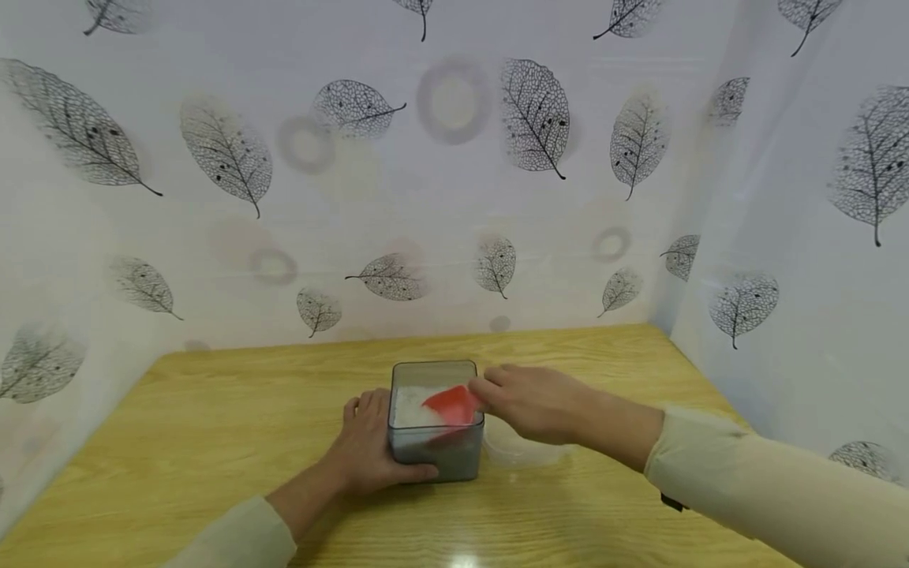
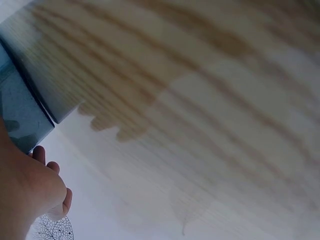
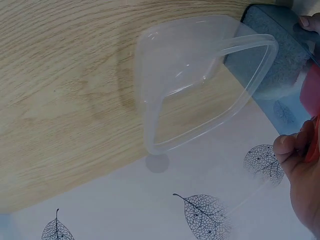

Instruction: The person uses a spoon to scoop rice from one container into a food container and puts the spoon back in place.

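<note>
A square-topped grey see-through bin stands on the table, part filled with white grains, too small to tell what kind. My left hand grips the bin from the left, thumb along its front and fingers toward the far side. Dipped inside is a red scoop, tilted, its front edge at the grains. Its handle is in my right hand, with the fingers curled round it. The right wrist view catches this hand and the scoop only at the edge.
Just right of the bin, under my right forearm, a clear plastic container with an open top stands on the wooden table. A white curtain printed with leaves hangs behind the table and along both sides.
</note>
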`<move>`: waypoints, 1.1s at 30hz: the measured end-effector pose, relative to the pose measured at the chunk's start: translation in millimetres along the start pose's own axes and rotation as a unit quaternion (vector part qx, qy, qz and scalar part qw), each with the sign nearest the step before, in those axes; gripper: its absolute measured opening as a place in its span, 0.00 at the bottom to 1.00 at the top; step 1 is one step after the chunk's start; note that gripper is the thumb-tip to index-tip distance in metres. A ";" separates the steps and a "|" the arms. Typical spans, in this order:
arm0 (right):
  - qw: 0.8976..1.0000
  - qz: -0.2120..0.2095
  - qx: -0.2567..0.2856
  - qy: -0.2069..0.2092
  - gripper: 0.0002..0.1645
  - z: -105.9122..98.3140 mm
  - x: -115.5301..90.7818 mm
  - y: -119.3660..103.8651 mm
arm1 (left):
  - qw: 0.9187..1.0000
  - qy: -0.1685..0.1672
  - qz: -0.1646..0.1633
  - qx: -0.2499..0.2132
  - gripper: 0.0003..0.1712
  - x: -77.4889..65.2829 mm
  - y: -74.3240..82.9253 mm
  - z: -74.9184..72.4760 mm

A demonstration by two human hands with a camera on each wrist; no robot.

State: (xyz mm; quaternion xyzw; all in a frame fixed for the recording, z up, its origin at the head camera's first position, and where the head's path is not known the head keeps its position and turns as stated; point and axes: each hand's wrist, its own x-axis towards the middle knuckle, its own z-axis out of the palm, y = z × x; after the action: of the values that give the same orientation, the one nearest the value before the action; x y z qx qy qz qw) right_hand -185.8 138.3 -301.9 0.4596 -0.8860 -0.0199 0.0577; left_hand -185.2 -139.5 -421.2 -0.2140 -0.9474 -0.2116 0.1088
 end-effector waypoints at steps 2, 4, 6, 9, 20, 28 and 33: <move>1.000 0.004 0.010 0.008 0.13 1.2 -2.2 0.5 | 1.000 -0.002 0.000 -0.001 0.66 -0.1 0.1 -0.3; 1.000 0.008 0.024 0.016 0.13 2.2 -4.0 0.9 | 1.000 -0.003 0.000 -0.004 0.66 0.1 0.2 -0.4; 0.999 0.013 0.037 0.021 0.13 3.0 -5.4 1.1 | 1.000 -0.005 0.001 -0.005 0.66 0.5 0.3 -0.3; 0.998 0.017 0.049 0.028 0.12 4.1 -6.9 1.1 | 1.000 -0.009 -0.001 -0.008 0.66 0.5 0.6 0.3; 0.993 0.025 0.098 0.065 0.11 13.9 -11.2 1.5 | 1.000 -0.004 -0.002 -0.007 0.65 -0.4 2.2 0.5; 0.989 0.032 0.114 0.089 0.13 15.9 -13.6 4.1 | 1.000 -0.006 -0.008 -0.005 0.66 -0.9 1.7 1.1; 0.987 0.048 0.115 0.099 0.13 7.7 -14.9 7.8 | 1.000 -0.004 -0.007 -0.004 0.67 -0.6 1.7 1.0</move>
State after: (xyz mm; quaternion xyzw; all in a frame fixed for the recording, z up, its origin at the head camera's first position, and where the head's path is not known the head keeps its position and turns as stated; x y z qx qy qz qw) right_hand -184.5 154.9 -310.1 0.4198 -0.8934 0.1301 0.0927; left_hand -184.0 -137.9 -421.6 -0.2090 -0.9484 -0.2155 0.1023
